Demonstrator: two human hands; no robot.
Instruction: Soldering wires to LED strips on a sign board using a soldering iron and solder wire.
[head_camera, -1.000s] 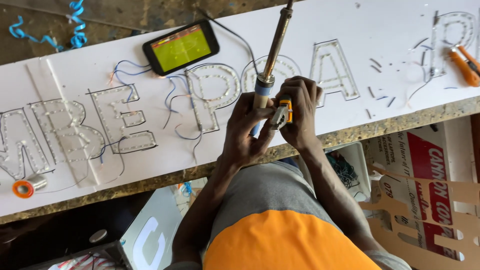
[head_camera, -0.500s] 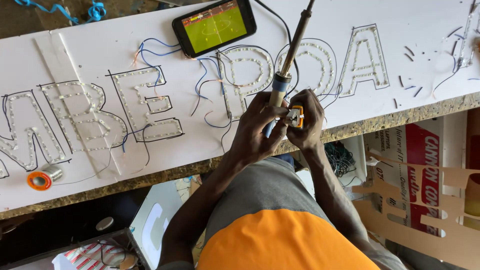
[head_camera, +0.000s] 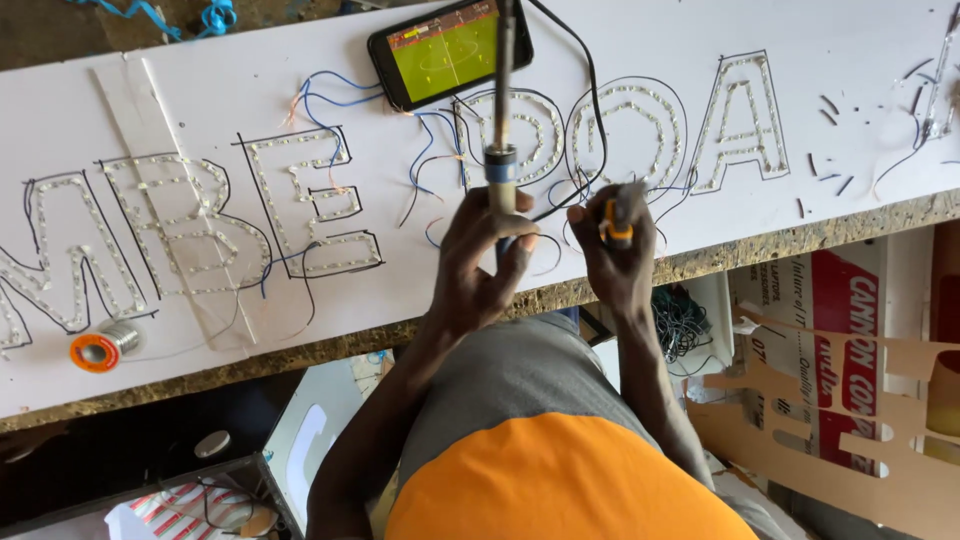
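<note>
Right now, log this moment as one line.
left hand: grips soldering iron | right hand: holds small orange-banded tool | below: white board

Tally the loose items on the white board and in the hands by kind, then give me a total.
Soldering iron, in the left hand: 1
Small orange-banded tool, in the right hand: 1
Phone with a green screen: 1
Solder spool with an orange rim: 1
Total: 4

Left hand (head_camera: 480, 265) gripping a soldering iron (head_camera: 500, 110) upright, right hand (head_camera: 615, 255) pinching a small orange-and-grey tool (head_camera: 617, 215), both over the white sign board (head_camera: 200, 90) near a phone (head_camera: 448, 50).
</note>
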